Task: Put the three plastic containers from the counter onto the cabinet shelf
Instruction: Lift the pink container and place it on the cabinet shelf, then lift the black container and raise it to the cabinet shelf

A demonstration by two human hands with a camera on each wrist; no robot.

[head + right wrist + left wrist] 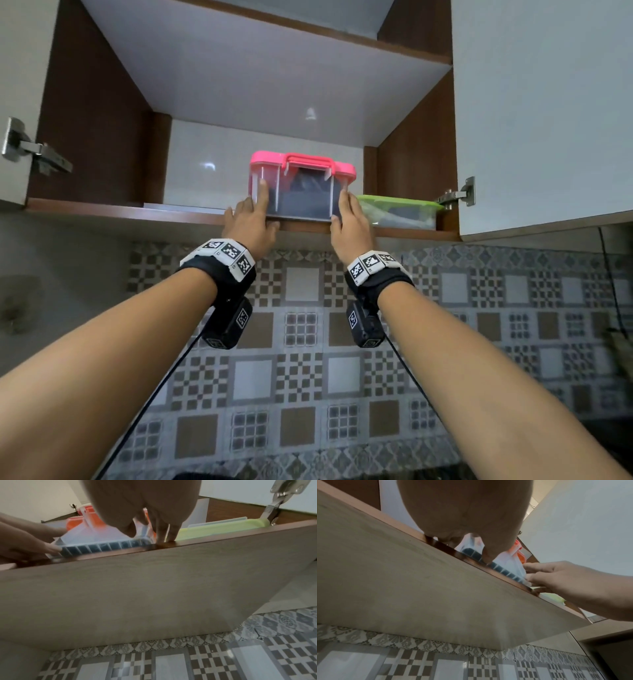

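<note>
A clear container with a pink lid and handle [301, 192] stands at the front edge of the cabinet shelf [120, 209], with dark contents inside. My left hand [251, 219] lies against its left front corner, index finger straight up the wall and thumb by the base. On the opposite corner my right hand [349, 219] presses with straight fingers. From below, the wrist views show the ribbed base [102, 546] of the container slightly over the shelf lip. A flat green-lidded container [400, 209] sits on the shelf just right of it.
Both white cabinet doors stand open, the left door [20, 85] and the right door [541, 120], with metal hinges [459, 195] jutting inward. An upper shelf [274, 78] spans overhead. The left half of the lower shelf is bare. Patterned wall tiles [308, 342] lie below.
</note>
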